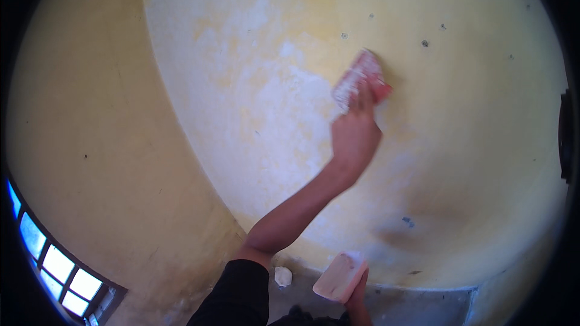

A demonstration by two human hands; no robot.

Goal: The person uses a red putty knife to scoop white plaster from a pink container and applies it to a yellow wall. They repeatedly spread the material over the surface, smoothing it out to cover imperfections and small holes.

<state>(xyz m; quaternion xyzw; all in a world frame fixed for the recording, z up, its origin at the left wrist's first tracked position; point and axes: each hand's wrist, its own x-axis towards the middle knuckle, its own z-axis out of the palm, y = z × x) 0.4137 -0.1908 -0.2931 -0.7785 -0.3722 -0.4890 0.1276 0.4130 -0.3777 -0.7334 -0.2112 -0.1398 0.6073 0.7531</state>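
My left hand [356,136] reaches up the yellow wall [477,115], closed on a red putty spreader [362,81] smeared with white paste. The spreader is tilted flat against or very near the wall and slightly blurred. Uneven white putty [290,102] covers the wall to the left of it and below. Low down, my right hand [359,290] grips the right side of a shallow pink tray [339,278], which is tilted; its inside looks pale pinkish. Most of my right fingers are hidden behind the tray.
Another wall [103,102] meets this one at a corner on the left. A paned window [63,268] is at the lower left. On the grey floor [417,305] by the wall's foot sits a white lump-like object [283,276]. Small dark holes [425,43] dot the wall, and a dark fixture [565,136] sits far right.
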